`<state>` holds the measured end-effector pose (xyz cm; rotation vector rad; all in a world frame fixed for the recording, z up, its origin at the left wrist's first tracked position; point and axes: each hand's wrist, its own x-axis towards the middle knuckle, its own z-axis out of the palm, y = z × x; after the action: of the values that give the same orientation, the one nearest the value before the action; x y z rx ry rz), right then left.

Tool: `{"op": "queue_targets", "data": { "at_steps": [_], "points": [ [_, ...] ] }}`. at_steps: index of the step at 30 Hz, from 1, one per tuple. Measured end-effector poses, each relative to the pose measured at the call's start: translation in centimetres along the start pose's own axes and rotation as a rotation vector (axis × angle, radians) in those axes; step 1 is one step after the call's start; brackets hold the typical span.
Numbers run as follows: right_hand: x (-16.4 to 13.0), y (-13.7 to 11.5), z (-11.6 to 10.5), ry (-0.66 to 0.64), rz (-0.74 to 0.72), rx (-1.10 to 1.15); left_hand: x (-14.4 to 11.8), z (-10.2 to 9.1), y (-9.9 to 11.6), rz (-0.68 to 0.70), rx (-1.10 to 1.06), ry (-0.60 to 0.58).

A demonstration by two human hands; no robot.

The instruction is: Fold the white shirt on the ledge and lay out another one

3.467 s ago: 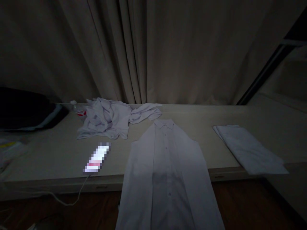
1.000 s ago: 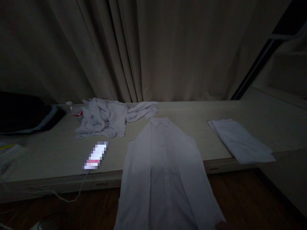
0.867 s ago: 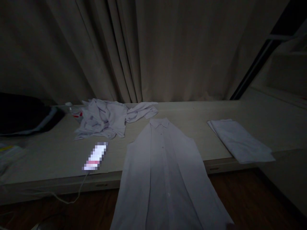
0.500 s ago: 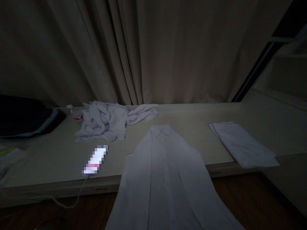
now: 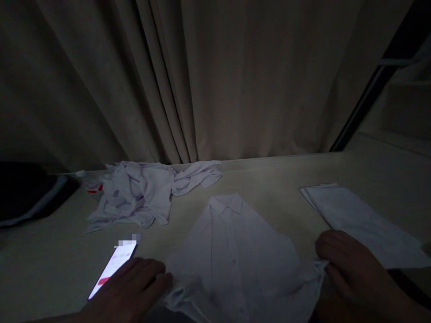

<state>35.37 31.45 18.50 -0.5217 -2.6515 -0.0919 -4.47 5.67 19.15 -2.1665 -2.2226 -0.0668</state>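
Left hand (image 5: 129,291): at 7 o'clock, fingers closed on the bunched lower left edge of the white shirt (image 5: 232,251), beside the lit phone (image 5: 112,268). Right hand (image 5: 350,273): at 4 o'clock, fingers pinched on the gathered lower right edge. Shirt: laid button-side up at centre of the surface (image 5: 276,179), collar toward 12 o'clock, hem gripped at both sides so that the cloth is kept spread and even. Crumpled white clothes (image 5: 141,193): heaped at 10 o'clock. Folded white garment (image 5: 360,220): set apart at 3 o'clock. Curtain (image 5: 215,76): hung behind.
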Motion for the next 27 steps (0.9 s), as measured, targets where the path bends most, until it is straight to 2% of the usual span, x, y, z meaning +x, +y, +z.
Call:
{"op": "queue_targets", "data": {
  "at_steps": [4, 6, 8, 11, 15, 18, 20, 24, 27],
  "points": [
    [6.6, 3.8, 1.8, -0.038, 0.042, -0.024, 6.7, -2.1, -3.1, -0.015, 0.02, 0.057],
    [9.9, 6.0, 3.4, -0.07, 0.045, -0.037, 10.2, -2.0, -4.9, -0.025, 0.006, 0.052],
    [13.3, 8.3, 5.7, -0.122, 0.044, -0.049, 13.8, -1.0, -6.9, -0.046, -0.015, 0.029],
    [17.5, 11.6, 10.8, -0.213, 0.098, -0.094, 19.5, 2.8, -10.1, -0.079, -0.066, -0.034],
    [20.5, 14.5, 20.1, -0.388, 0.194, -0.131, 25.6, 11.1, -14.4, -0.138, -0.066, -0.166],
    [20.5, 15.2, 26.1, -0.495, 0.244, -0.128, 27.5, 16.2, -15.9, -0.163, -0.01, -0.294],
    [20.1, 15.0, 28.5, -0.49, 0.235, -0.106, 27.6, 17.8, -15.9, -0.174, -0.034, -0.305],
    [19.4, 14.2, 30.1, -0.386, 0.202, -0.121, 27.0, 18.5, -14.7, -0.23, -0.1, -0.235],
    [19.4, 13.5, 30.5, -0.379, 0.204, -0.16, 26.9, 19.1, -14.5, -0.285, -0.152, -0.196]
  ]
}}
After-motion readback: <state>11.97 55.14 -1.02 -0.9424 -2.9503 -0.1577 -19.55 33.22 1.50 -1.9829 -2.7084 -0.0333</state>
